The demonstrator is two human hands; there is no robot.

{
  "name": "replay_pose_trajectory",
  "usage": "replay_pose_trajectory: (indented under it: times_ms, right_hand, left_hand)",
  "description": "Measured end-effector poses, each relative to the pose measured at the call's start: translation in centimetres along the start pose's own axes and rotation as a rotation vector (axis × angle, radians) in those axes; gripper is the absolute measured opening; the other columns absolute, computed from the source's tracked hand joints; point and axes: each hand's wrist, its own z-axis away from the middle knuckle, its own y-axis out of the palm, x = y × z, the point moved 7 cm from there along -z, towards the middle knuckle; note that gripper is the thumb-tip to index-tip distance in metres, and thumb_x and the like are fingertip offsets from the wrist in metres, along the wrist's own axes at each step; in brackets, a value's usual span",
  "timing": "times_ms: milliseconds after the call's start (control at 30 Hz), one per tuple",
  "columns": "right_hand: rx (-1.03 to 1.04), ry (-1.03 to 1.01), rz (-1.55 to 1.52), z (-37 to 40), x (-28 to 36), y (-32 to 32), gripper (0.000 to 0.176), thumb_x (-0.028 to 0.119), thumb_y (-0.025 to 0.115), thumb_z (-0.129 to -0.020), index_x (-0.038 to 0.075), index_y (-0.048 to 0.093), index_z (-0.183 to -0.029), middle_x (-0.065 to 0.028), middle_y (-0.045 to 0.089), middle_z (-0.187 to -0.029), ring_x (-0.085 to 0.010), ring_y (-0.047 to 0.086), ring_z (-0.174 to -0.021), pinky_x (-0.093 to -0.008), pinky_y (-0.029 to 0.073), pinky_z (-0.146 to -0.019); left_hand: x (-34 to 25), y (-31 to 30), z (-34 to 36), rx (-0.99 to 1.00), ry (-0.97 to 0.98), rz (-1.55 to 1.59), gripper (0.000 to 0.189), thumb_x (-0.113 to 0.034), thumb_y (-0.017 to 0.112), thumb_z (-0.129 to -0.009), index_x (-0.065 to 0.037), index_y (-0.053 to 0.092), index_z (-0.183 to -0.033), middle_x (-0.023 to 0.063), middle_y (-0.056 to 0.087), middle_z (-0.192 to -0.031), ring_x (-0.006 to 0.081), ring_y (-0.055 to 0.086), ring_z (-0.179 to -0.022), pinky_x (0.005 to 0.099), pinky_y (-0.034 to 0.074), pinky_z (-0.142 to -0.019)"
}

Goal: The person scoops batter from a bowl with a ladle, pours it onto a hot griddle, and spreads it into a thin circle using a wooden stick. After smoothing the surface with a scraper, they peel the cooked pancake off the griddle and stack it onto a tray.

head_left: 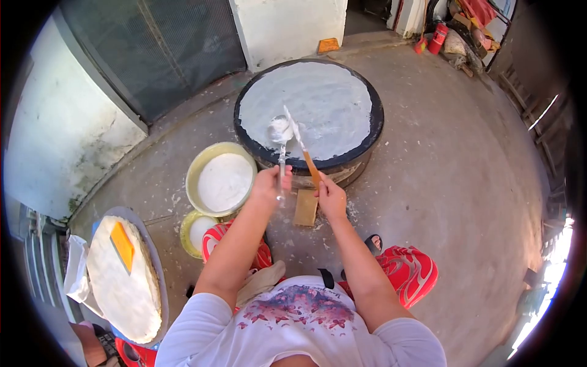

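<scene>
My left hand [268,185] is closed round the metal handle of a ladle [280,130], its bowl coated with white batter. In my right hand [332,199] is the wooden handle of a spatula [312,166], whose batter-covered blade leans close beside the ladle's bowl. Both tools overlap the near part of a large round griddle [378,125]. A thin white layer of batter [318,98] covers most of its surface, leaving a dark rim. Left of my left hand stands a cream basin [194,183] of white batter, with a smaller yellowish bowl [187,235] in front of it.
A round stack of pale flat sheets [122,293] lies at lower left, with a yellow scraper [124,246] on top. A tan block [305,208] sits before the griddle. A fire extinguisher [438,38] stands far right. Part of another person [90,345] shows at lower left.
</scene>
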Motion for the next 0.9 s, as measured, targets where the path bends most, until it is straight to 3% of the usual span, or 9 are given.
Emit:
replay_pose_trajectory:
  times_ms: [67,167,267,367,433,600,733,800,900]
  right_hand:
    - [0.016,0.029,-0.11,-0.6,-0.9,-0.7,0.031,0.015,0.042,-0.089,0.014,0.051,-0.118,-0.0021,0.054,-0.063,-0.0061,0.047,-0.047,-0.0221,0.042,-0.044]
    - [-0.128,0.339,-0.094,-2.0,-2.5,-3.2,0.032,0.02,0.044,-0.087,0.015,0.049,-0.119,-0.0128,0.061,-0.076,-0.0165,0.059,-0.057,-0.0282,0.048,-0.056]
    - [-0.198,0.074,0.338,-1.4,-5.6,-1.9,0.031,0.025,0.045,-0.088,0.011,0.053,-0.115,-0.0081,0.059,-0.075,-0.013,0.054,-0.063,-0.0291,0.047,-0.062]
    - [0.477,0.155,0.271,3.9,-5.1,4.9,0.029,0.026,0.05,-0.084,0.011,0.057,-0.108,-0.0122,0.062,-0.088,-0.0199,0.059,-0.075,-0.0301,0.046,-0.072]
    - [0.658,0.015,0.257,5.8,-2.2,5.3,0.027,0.025,0.051,-0.083,0.011,0.059,-0.106,-0.0129,0.062,-0.091,-0.0206,0.06,-0.078,-0.0294,0.045,-0.073]
    - [0.053,0.187,0.186,2.6,-2.9,-2.8,0.032,0.021,0.052,-0.082,0.01,0.055,-0.112,-0.0121,0.062,-0.097,-0.0167,0.06,-0.085,-0.0282,0.045,-0.075]
    - [0.154,0.225,0.213,5.1,-4.9,-2.1,0.035,0.017,0.053,-0.081,0.007,0.053,-0.114,-0.0112,0.061,-0.1,-0.0177,0.059,-0.089,-0.0276,0.045,-0.077]
    - [0.732,0.283,0.176,8.0,-3.1,1.4,0.038,0.01,0.055,-0.079,0.006,0.051,-0.116,-0.0113,0.058,-0.108,-0.0178,0.058,-0.091,-0.0267,0.044,-0.08]
    - [0.556,0.017,0.135,6.3,-1.2,0.2,0.053,0.0,0.053,-0.077,0.008,0.039,-0.127,-0.0107,0.051,-0.117,-0.0192,0.059,-0.085,-0.0284,0.047,-0.074]
  left_hand:
    - [-0.7,2.6,3.0,0.532,-0.43,0.743,0.029,-0.012,0.035,-0.089,0.009,0.042,-0.107,0.0056,0.047,-0.068,0.0112,0.042,-0.047,0.0223,0.039,-0.04]
    - [-2.7,2.9,5.7,0.726,-0.423,0.849,0.035,-0.009,0.032,-0.09,0.01,0.034,-0.118,0.0048,0.046,-0.068,0.0106,0.043,-0.047,0.0209,0.04,-0.041]
    - [-4.8,2.1,8.1,0.862,-0.442,0.86,0.035,-0.01,0.037,-0.089,0.01,0.036,-0.118,0.0055,0.046,-0.071,0.0088,0.042,-0.051,0.0201,0.038,-0.043]
    - [-7.2,-0.4,9.4,0.863,-0.347,0.831,0.036,-0.012,0.035,-0.09,0.009,0.035,-0.119,0.0056,0.046,-0.072,0.0087,0.043,-0.051,0.0206,0.038,-0.042]
    - [-8.5,-4.0,8.7,0.702,-0.209,0.696,0.036,-0.013,0.034,-0.09,0.009,0.035,-0.118,0.0057,0.046,-0.071,0.0085,0.043,-0.05,0.021,0.038,-0.04]
    - [-8.6,-15.1,5.7,0.211,-0.133,0.418,0.033,-0.017,0.034,-0.09,0.009,0.04,-0.11,0.0055,0.047,-0.067,0.0077,0.042,-0.048,0.0197,0.037,-0.038]
    - [-6.0,-22.0,1.6,-0.089,-0.158,0.402,0.033,-0.021,0.035,-0.09,0.009,0.043,-0.103,0.0042,0.046,-0.065,0.0058,0.041,-0.046,0.0171,0.038,-0.038]
    - [-4.2,-24.3,-0.8,0.119,-0.193,0.554,0.033,-0.02,0.035,-0.09,0.007,0.04,-0.108,0.0106,0.05,-0.076,0.0143,0.05,-0.057,0.0235,0.046,-0.049]
    - [-2.2,-26.7,-1.7,-0.176,-0.152,0.21,0.044,-0.033,0.048,-0.084,-0.002,0.04,-0.114,0.0228,0.041,-0.109,0.0364,0.047,-0.093,0.0513,0.043,-0.076]
